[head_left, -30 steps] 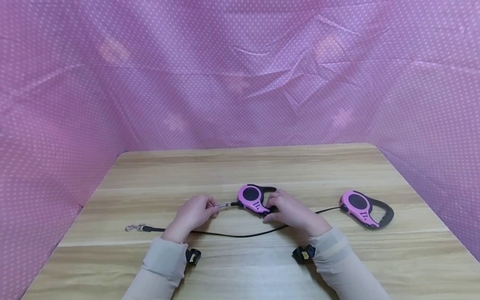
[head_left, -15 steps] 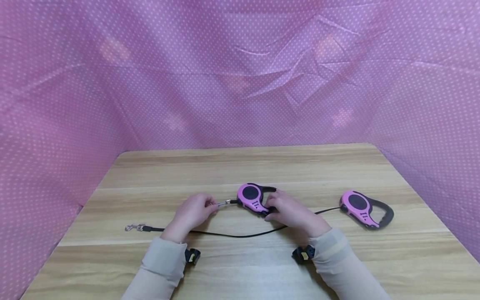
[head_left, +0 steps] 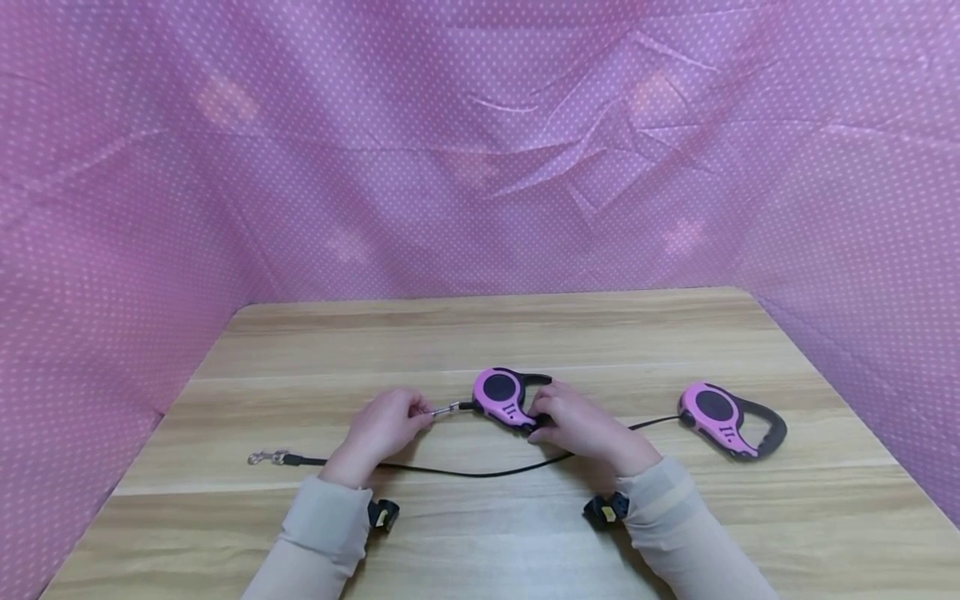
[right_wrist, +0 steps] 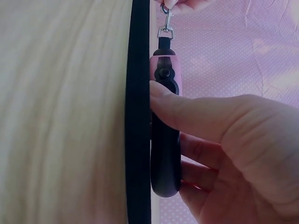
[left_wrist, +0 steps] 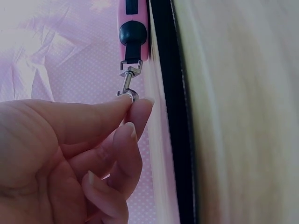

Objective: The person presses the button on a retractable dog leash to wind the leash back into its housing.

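A pink and black retractable dog leash (head_left: 497, 390) is between the two hands near the middle of the wooden table. The left hand (head_left: 384, 427) pinches its silver snap hook (left_wrist: 127, 83) between thumb and forefinger. Around the leash's black handle (right_wrist: 166, 158), the right hand (head_left: 581, 423) has its thumb on the near side and its fingers on the far side. Only a short piece of black strap (right_wrist: 164, 43) shows between case and hook. Part of the handle is hidden behind the right hand in the head view.
A second pink and black retractable leash (head_left: 718, 410) lies at the right. Its black cord (head_left: 480, 475) runs leftward in front of the first leash, passing under both arms, to a snap hook (head_left: 268, 457) at the left. Pink dotted cloth (head_left: 480, 167) surrounds the table (head_left: 480, 333).
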Action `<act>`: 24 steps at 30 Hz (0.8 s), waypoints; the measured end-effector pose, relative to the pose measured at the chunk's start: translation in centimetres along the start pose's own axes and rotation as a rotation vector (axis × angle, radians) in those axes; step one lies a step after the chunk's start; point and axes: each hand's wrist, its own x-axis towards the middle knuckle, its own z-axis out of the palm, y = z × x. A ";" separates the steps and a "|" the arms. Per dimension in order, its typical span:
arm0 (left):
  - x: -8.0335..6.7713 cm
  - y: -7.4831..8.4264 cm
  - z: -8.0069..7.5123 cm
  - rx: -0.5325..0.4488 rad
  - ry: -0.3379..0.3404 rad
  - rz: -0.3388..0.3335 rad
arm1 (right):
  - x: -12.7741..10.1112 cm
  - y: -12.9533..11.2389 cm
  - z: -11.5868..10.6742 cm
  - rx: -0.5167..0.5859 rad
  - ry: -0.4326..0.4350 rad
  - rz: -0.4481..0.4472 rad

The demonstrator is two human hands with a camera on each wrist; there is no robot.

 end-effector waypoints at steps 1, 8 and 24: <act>0.0 0.0 0.0 0.000 -0.001 -0.002 | 0.0 0.0 0.0 0.001 0.000 0.001; -0.2 0.1 0.0 0.014 0.001 0.002 | 0.0 0.2 0.2 -0.005 0.003 -0.005; -0.2 0.1 0.2 0.044 -0.014 0.010 | -0.1 0.3 0.2 -0.003 -0.003 0.004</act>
